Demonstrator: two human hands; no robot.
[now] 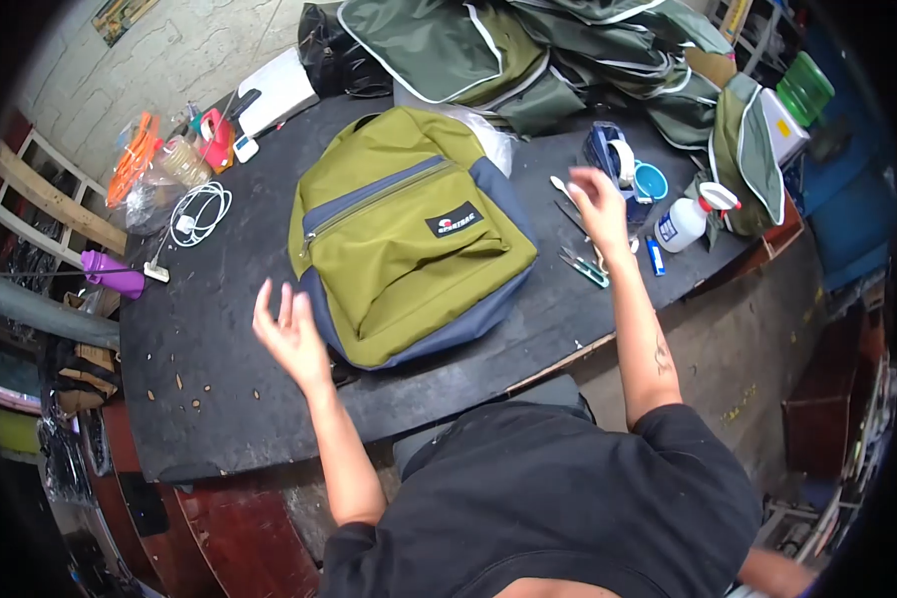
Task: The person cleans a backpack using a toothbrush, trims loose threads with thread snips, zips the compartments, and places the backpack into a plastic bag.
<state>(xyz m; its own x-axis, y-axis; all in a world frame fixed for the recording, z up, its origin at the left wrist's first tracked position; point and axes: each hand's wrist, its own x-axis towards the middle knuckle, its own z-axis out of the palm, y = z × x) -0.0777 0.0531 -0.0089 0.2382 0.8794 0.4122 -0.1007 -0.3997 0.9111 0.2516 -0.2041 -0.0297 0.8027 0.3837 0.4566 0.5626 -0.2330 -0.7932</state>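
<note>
An olive green backpack [394, 289] with navy sides, a front zip pocket and a small black label lies on the black table [209, 419]. My left hand [294, 334] is raised beside the backpack's lower left edge, fingers apart, holding nothing. On the other side, my right hand [600, 211] hovers near the small tools, its fingers spread and nothing in them. Below it on the table are green-handled snips [586, 267]. A tape dispenser [608, 154] stands just beyond my right hand.
At the right are a spray bottle [683, 221], a teal cup [650, 181] and a blue tube [656, 256]. Green bags [608, 60] are piled at the back. A white cable [201, 214] and a purple object [113, 274] are at the left.
</note>
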